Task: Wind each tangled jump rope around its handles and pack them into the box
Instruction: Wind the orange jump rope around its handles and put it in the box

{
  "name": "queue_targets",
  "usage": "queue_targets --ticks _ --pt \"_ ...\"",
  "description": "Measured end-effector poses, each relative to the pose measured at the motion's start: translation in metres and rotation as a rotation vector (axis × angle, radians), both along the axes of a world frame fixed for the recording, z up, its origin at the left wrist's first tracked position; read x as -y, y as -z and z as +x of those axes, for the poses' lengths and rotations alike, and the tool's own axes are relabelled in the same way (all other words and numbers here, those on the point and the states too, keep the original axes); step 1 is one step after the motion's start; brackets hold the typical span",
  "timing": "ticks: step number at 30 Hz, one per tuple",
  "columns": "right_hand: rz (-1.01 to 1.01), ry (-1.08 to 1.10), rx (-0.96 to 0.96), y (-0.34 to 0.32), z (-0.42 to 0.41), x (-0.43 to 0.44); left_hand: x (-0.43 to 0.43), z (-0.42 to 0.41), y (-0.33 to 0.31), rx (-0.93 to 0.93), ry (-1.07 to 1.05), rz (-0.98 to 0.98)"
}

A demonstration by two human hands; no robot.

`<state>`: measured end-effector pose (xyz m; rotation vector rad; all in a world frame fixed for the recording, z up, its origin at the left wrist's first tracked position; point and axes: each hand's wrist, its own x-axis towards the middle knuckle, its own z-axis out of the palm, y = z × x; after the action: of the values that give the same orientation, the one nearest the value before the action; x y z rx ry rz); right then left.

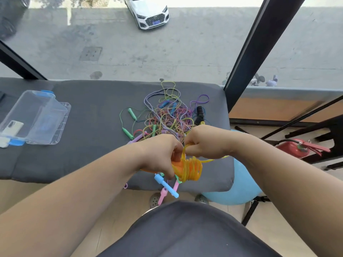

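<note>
My left hand (159,154) grips a pair of orange handles (176,166) with a yellow rope (193,169) coiled many times around them. My right hand (204,143) pinches the loose end of that yellow rope just above the coil. Behind my hands, a tangled pile of jump ropes (167,115) in green, purple, pink, blue and black lies on the grey cushioned table (83,130). A clear plastic box (35,117) with blue latches stands open at the table's left. Blue and pink handles (167,186) lie at the table's near edge below my hands.
A phone (12,127) lies by the box. A blue ball (239,188) and a red fire extinguisher (298,149) sit on the floor to the right. A glass wall with black frames (246,58) rises behind the table.
</note>
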<state>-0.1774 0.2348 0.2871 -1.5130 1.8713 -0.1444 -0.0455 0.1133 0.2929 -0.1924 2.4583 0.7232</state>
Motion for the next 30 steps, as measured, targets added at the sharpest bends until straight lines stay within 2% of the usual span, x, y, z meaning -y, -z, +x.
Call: queue_targets --ticks 4,8,11,18,21,24,27,30 --pt "0.023 0.100 0.030 -0.001 0.007 0.001 -0.001 -0.003 0.008 -0.037 -0.049 -0.061" --pt "0.018 0.535 0.430 0.005 0.000 -0.006 0.000 -0.002 0.013 -0.110 -0.083 -0.046" --pt "-0.026 0.660 0.549 0.011 -0.007 -0.015 0.000 0.001 0.012 -0.208 -0.052 -0.048" --pt "-0.146 0.678 0.370 0.012 -0.007 -0.012 0.000 0.005 0.004 -0.189 0.055 0.003" --pt "-0.199 0.559 0.268 0.002 -0.001 -0.010 0.006 0.004 0.002 -0.176 0.060 -0.005" --pt "-0.227 0.360 0.067 -0.006 0.011 -0.010 0.011 0.002 0.003 -0.163 0.041 -0.003" --pt "-0.259 0.303 -0.059 -0.007 0.024 -0.017 0.016 -0.002 0.003 -0.176 -0.044 -0.007" --pt "-0.351 0.284 -0.128 0.001 0.035 -0.029 0.018 -0.005 0.004 -0.248 -0.282 0.040"
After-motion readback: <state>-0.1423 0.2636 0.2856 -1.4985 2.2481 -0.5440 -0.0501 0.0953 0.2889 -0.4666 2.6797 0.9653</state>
